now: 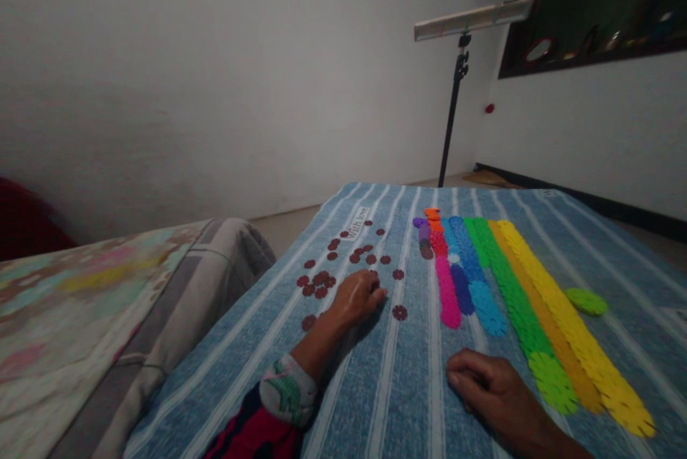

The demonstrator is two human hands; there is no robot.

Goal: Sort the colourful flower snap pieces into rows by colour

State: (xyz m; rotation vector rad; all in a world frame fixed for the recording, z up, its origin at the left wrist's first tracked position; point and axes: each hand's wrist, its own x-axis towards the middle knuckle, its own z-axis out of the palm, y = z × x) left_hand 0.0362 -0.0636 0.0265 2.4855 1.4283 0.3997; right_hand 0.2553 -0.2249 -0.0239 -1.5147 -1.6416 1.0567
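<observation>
My left hand (357,296) rests on a blue striped towel (386,387) with its fingers curled together over several scattered dark red flower-shaped discs (398,312); whether it holds one is hidden. My right hand (491,384) lies lower right on the towel, fingers bent loosely, beside the near end of long rows of overlapping discs: pink (447,294), blue (475,276), green (512,298), orange (552,323) and yellow (582,334). A short purple and dark red stack (425,240) sits at the far end.
A lone light-green disc (586,301) lies right of the yellow row. A patterned bedcover and grey fabric (177,301) are to the left. A light bar on a black stand (454,108) rises behind the towel near the white wall.
</observation>
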